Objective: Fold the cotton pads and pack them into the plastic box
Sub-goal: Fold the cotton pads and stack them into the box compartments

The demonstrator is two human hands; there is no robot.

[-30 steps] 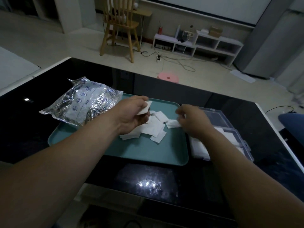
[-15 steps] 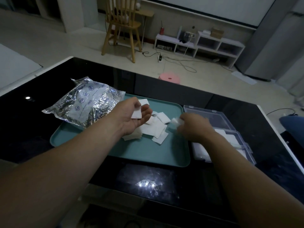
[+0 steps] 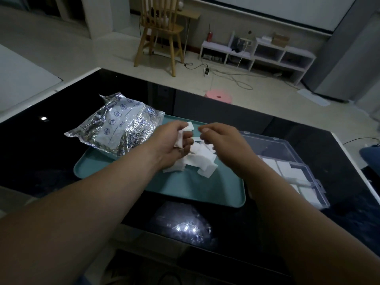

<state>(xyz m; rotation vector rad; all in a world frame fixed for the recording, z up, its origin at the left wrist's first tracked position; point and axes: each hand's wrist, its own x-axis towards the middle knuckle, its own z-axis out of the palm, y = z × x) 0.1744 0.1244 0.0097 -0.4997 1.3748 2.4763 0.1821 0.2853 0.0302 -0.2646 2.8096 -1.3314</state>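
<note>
Since a moment ago my right hand (image 3: pixel 224 145) has come in from beside the box to meet my left hand (image 3: pixel 172 147) over the tray, and the pad (image 3: pixel 183 134) has risen with my left fingers (image 3: pixel 181 126).

That pad hangs pinched between my left thumb and fingers, one corner poking up past the fingertips. My right fingers (image 3: pixel 205 130) are curled just beside it; whether they already grip an edge I cannot tell, since the knuckles hide the tips.

Under both sets of fingers lies the loose pile of pads (image 3: pixel 203 159) on the tray (image 3: pixel 185 192). To the right of my right fingers sits the box (image 3: pixel 287 161), lid open, with folded pads already laid in its near compartments. To the left of my left fingers the foil bag (image 3: pixel 121 126) rests half on the tray, half on the dark surface (image 3: pixel 41 157).

I judge this to be the folding step, with the packing partly done. Next I need to bring one edge over onto the other, press the crease flat, then carry the pad right into the box.
</note>
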